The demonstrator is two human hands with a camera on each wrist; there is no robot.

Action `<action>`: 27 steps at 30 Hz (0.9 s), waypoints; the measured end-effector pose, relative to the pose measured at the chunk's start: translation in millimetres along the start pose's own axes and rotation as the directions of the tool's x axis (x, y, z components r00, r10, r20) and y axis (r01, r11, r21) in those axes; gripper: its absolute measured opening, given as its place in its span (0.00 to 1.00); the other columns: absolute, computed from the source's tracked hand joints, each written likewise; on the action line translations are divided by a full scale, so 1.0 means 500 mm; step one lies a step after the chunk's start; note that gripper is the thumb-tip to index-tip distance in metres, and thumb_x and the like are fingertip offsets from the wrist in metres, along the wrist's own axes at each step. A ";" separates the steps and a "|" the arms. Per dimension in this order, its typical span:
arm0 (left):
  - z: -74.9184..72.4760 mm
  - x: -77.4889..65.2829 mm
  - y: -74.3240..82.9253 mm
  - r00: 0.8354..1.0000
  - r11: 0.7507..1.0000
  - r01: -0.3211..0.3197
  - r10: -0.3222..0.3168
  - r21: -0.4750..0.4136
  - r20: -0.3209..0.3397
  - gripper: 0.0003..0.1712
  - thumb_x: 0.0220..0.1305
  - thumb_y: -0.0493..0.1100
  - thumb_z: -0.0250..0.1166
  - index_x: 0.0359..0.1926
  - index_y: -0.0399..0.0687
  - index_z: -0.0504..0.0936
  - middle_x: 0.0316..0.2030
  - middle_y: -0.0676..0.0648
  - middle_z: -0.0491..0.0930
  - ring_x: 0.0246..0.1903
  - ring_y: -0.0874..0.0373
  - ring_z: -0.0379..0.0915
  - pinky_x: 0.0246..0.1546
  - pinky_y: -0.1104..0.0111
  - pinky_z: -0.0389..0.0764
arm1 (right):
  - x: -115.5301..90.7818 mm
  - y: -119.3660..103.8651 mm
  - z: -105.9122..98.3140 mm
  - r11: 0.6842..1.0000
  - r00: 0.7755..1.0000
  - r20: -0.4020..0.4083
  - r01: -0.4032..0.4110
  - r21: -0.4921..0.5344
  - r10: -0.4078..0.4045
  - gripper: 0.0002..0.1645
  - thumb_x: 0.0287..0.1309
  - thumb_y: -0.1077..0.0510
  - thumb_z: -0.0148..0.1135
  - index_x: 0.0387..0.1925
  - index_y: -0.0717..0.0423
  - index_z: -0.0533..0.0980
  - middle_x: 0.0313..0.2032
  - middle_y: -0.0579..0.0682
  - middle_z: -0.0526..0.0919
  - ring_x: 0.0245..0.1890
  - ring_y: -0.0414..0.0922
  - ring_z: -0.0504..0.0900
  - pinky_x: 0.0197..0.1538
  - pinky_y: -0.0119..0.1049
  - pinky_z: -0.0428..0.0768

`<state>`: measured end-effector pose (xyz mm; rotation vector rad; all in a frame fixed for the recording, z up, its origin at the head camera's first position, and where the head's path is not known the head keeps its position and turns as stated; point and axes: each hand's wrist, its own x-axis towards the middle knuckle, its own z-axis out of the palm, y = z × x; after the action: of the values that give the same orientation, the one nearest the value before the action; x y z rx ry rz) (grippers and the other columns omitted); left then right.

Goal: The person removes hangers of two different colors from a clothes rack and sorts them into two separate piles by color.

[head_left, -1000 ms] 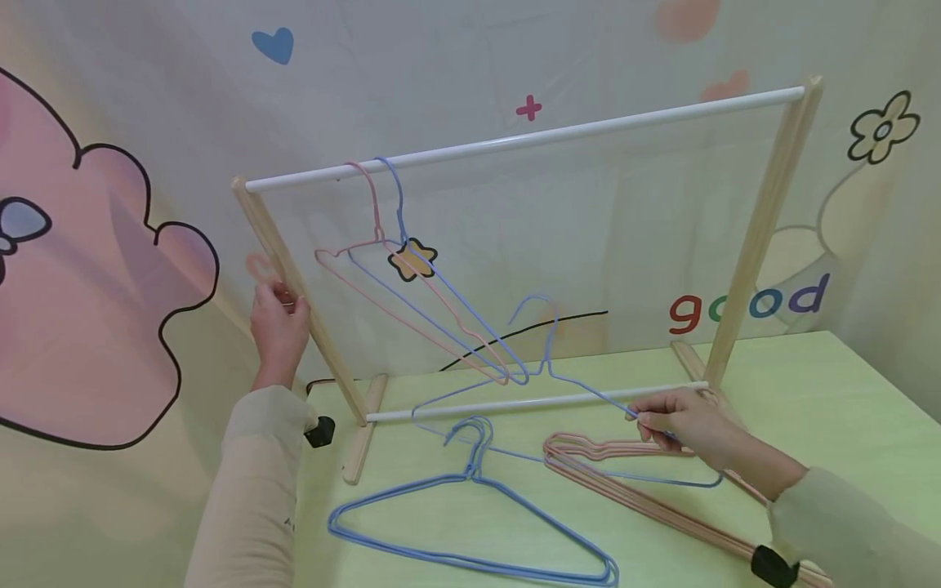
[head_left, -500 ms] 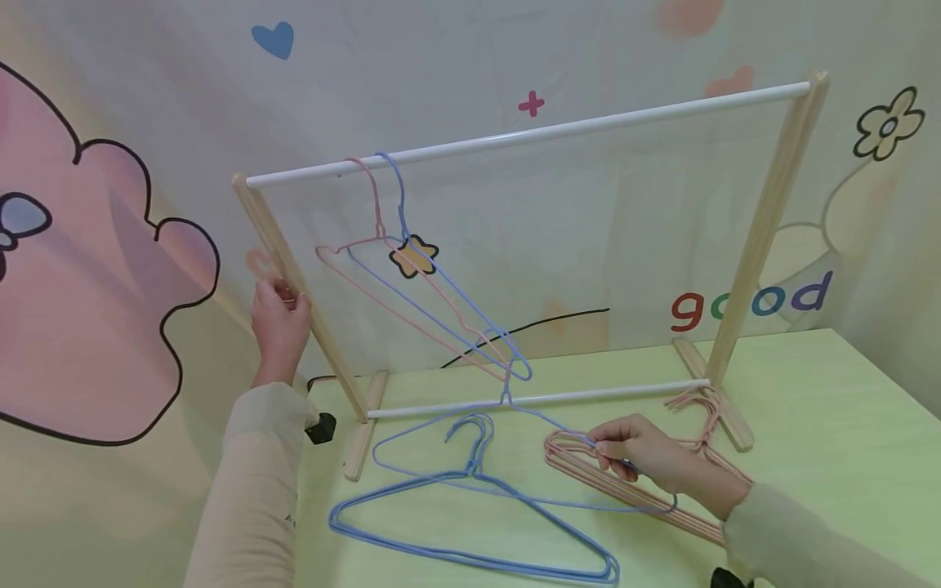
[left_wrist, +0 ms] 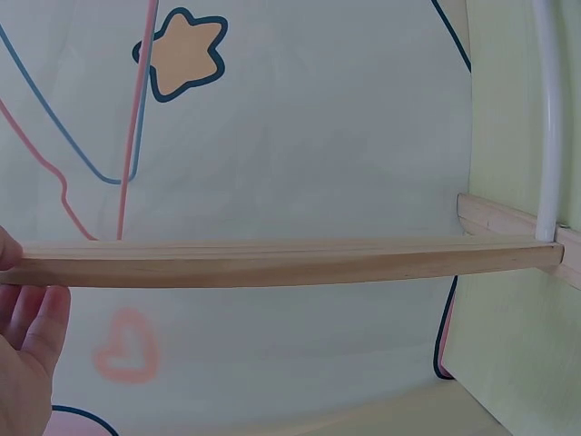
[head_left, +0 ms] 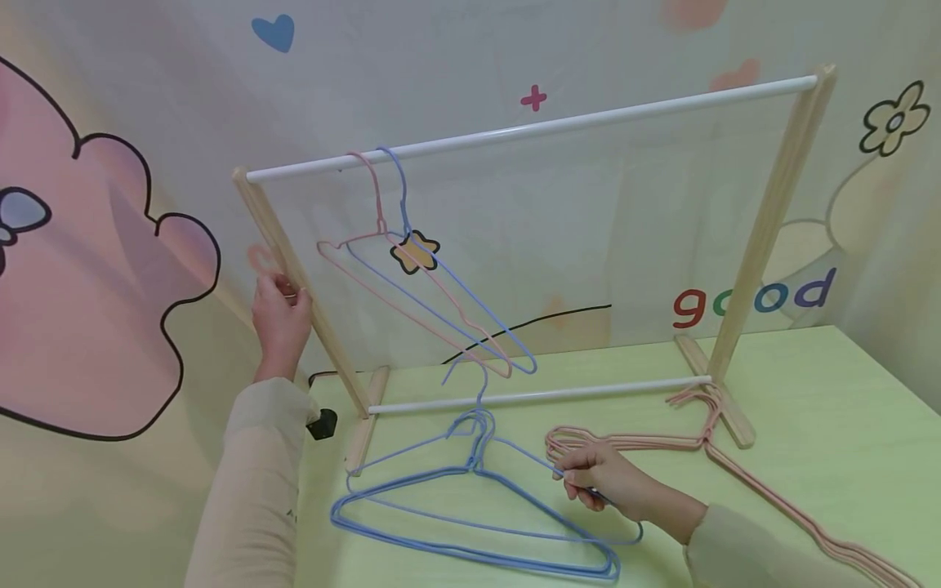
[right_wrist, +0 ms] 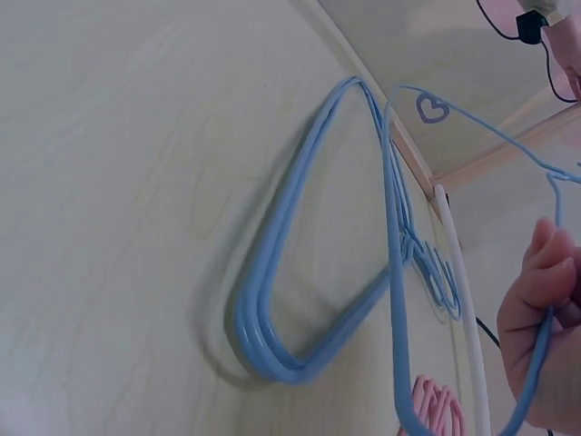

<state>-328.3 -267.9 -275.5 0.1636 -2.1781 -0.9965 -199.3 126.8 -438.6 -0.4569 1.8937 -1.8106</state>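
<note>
My left hand [head_left: 282, 322] grips the left wooden post [head_left: 334, 351] of a small clothes rack; in the left wrist view the thumb and fingers lie on opposite sides of that post [left_wrist: 272, 266]. My right hand [head_left: 610, 487] pinches the right shoulder of a blue wire hanger [right_wrist: 396, 272], its hook pointing up. In the head view this hanger overlaps a stack of blue hangers [head_left: 400, 484] lying on the table. A pink hanger [head_left: 379, 196] and another blue hanger [head_left: 403, 188] hang side by side near the left end of the white top rail [head_left: 559, 126].
Several pink hangers [head_left: 764, 487] lie stacked on the green table [head_left: 831, 408] at the right. A lower white bar [head_left: 588, 393] joins the rack's feet. Behind the rack hangs a backdrop [head_left: 559, 204] with cartoon drawings.
My right hand has carried the blue hanger left and down, from in front of the rack's right side to over the blue stack. My left hand stays on the post.
</note>
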 end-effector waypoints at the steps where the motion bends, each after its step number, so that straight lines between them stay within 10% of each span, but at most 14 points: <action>1: 0.000 0.000 0.000 1.000 1.000 0.001 -0.001 -0.001 0.000 0.14 0.57 0.37 0.52 0.43 0.34 0.64 0.40 0.35 0.70 0.42 0.47 0.75 0.42 0.60 0.76 | 0.002 0.004 0.005 1.000 1.000 -0.005 -0.004 0.011 0.004 0.15 0.57 0.66 0.47 0.42 0.77 0.69 0.18 0.43 0.73 0.12 0.32 0.64 0.17 0.23 0.63; 17: 0.001 0.000 -0.003 0.999 0.999 0.034 -0.034 0.019 0.014 0.15 0.58 0.40 0.52 0.44 0.36 0.64 0.41 0.37 0.70 0.43 0.48 0.74 0.42 0.60 0.76 | 0.025 0.073 0.059 0.988 0.994 -0.031 -0.100 0.117 0.104 0.18 0.54 0.67 0.47 0.44 0.80 0.66 0.17 0.42 0.73 0.12 0.31 0.65 0.16 0.22 0.64; 27: 0.002 -0.001 -0.002 1.000 1.000 0.019 -0.019 0.020 -0.001 0.15 0.58 0.40 0.51 0.45 0.36 0.64 0.40 0.37 0.70 0.42 0.49 0.75 0.43 0.60 0.75 | 0.038 0.071 0.068 0.978 0.991 -0.131 -0.025 -0.206 -0.002 0.11 0.53 0.69 0.47 0.35 0.75 0.72 0.17 0.49 0.75 0.12 0.36 0.70 0.15 0.29 0.71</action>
<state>-328.6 -267.9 -276.9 0.1941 -2.1904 -0.9859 -193.6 90.6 -476.6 -0.4047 2.1830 -1.6793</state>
